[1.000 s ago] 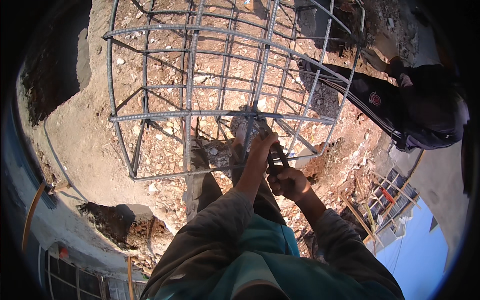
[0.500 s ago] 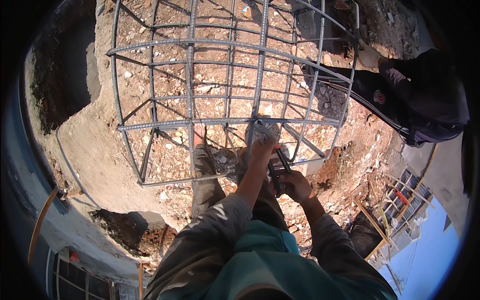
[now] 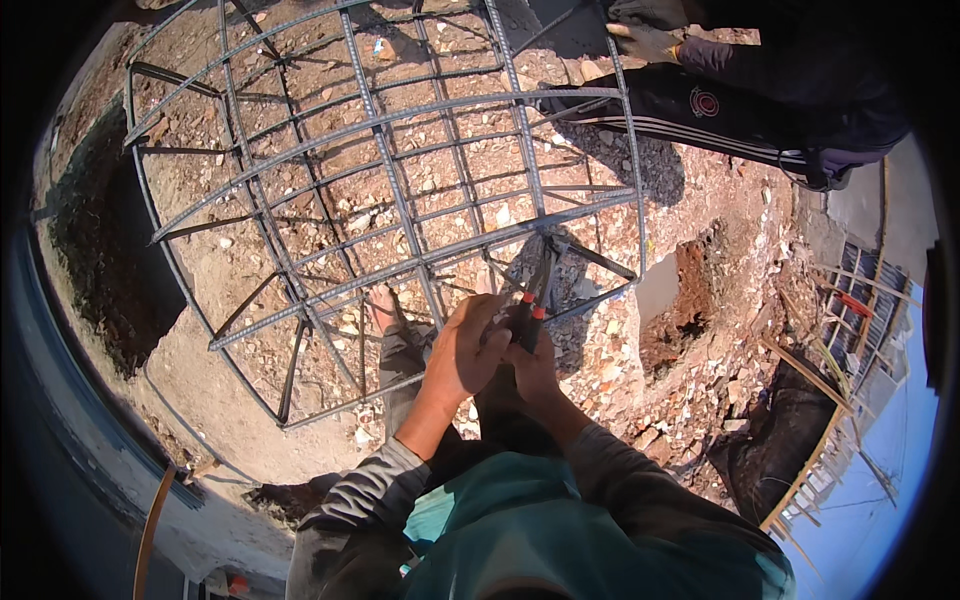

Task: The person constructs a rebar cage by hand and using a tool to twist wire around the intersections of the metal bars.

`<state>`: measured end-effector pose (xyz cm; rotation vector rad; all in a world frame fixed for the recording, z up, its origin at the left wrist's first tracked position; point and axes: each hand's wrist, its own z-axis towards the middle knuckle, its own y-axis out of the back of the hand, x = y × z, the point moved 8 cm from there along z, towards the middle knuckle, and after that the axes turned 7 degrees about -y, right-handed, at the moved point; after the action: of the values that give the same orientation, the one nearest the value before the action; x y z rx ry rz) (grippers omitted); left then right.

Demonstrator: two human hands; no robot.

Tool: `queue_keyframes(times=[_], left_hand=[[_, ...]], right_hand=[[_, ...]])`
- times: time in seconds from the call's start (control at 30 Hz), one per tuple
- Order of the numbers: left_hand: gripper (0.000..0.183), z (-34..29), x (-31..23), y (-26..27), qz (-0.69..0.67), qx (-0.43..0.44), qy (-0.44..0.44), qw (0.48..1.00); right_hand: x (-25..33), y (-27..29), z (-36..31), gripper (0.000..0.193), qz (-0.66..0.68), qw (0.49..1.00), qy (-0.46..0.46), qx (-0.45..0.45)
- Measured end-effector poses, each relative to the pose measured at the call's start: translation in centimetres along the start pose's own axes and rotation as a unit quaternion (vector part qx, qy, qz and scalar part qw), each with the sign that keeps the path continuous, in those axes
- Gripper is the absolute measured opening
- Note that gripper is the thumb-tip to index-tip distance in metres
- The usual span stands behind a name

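Observation:
A cage of ribbed steel rebar [image 3: 375,120] spans the ground before me. Steel pincers [image 3: 543,275] with dark handles and red bands point away from me, their jaws up against a bar crossing on the cage's near side. My right hand [image 3: 537,375] is closed round the handles' lower end. Beside it, my left hand [image 3: 462,345] presses on the handles from the left, thumb toward the right hand; its fingertips are partly hidden. Whether a tie wire sits in the jaws is too small to tell.
At the upper right, another person's hand [image 3: 645,42] is at the cage's end, with dark trousers [image 3: 690,110] below. Pits open in the rubble at left [image 3: 125,260] and right [image 3: 675,300]. Timber planks [image 3: 805,375] lie at the far right.
My left hand has left the bar crossing and come back to the pincers' handles. The pincers now point at the crossing, their handles closer together. In view, the cage has tilted and shifted left.

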<state>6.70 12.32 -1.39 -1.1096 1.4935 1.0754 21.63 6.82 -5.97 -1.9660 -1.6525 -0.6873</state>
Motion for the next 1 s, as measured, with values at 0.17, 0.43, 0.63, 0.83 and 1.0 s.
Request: queue_keyframes(times=[0.17, 0.43, 0.63, 0.83, 1.0], left_hand=[[0.028, -2.8, 4.4, 15.8, 0.15, -0.438, -0.028, 0.886], [0.05, -0.3, 18.1, 29.6, 0.173, -0.411, 0.071, 0.892], [0.026, 1.2, 16.6, 28.3, 0.236, -0.377, 0.179, 0.877], [0.03, 0.4, 13.4, 29.9, 0.239, -0.517, 0.148, 0.808], [0.032, -3.0, 10.2, 30.2, -0.043, -0.581, 0.088, 0.808]], right_hand=[[8.5, 16.1, -0.2, 0.024, -0.049, 0.97, 0.155, -0.183], [12.9, 31.6, 4.9, 0.046, 0.08, 0.89, 0.318, -0.318], [6.1, 31.1, 10.9, 0.063, -0.264, 0.831, 0.204, -0.445], [0.3, 33.9, 14.7, 0.093, -0.419, 0.795, 0.0, -0.438], [0.9, 32.4, 13.5, 0.101, -0.45, 0.812, 0.058, -0.367]])
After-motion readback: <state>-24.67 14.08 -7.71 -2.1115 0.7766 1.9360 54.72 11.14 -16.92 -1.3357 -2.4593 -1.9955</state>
